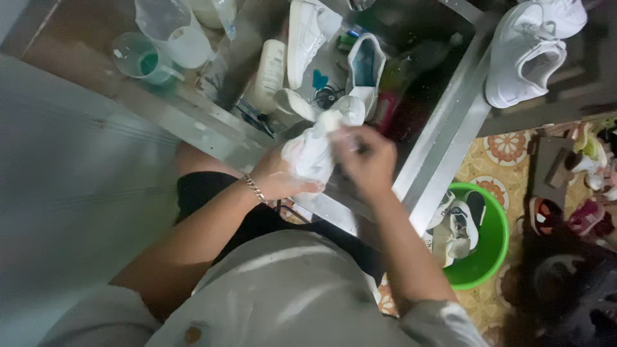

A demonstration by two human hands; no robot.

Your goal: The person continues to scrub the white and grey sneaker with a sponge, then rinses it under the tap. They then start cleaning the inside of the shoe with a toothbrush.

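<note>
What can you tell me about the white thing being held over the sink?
The white shoe looks like soft, pale, wet fabric, though blur hides its details. It is held above the edge of the metal sink. The left hand cradles it from below, and the right hand presses against its upper side.

Steel sink [443, 138]: white sneaker [303, 38], second shoe with teal insole [365, 67], white bottle [268, 74] lie in basin. Rim carries clear cup [143, 59]. Ledge at right: white sneaker pair [527, 54]. Patterned floor [508, 151]: green basin [491, 241] holding shoes.
</note>
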